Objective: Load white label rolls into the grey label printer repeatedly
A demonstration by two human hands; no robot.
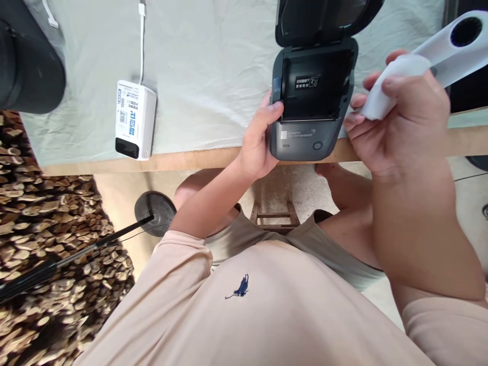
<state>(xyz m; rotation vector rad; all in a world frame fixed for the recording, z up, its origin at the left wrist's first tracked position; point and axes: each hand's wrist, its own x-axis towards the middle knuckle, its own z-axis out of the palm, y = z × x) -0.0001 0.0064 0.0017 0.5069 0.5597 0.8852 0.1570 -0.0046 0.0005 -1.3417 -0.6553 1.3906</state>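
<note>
A dark grey label printer [310, 109] sits at the table's near edge with its lid [324, 18] swung open and its paper bay empty. My left hand [257, 140] grips the printer's left side, thumb on the rim. My right hand [400, 109] is raised beside the printer's right side, fingers closed around a white paper roll [396, 84].
A white power bank [135, 119] with a white cable [142, 40] lies on the pale green tablecloth [206, 66]. A white fan-like device [455, 48] stands at the far right. A black object [28, 61] fills the top left corner. Below the table are a wooden stool [274, 216] and a black stand base [154, 208].
</note>
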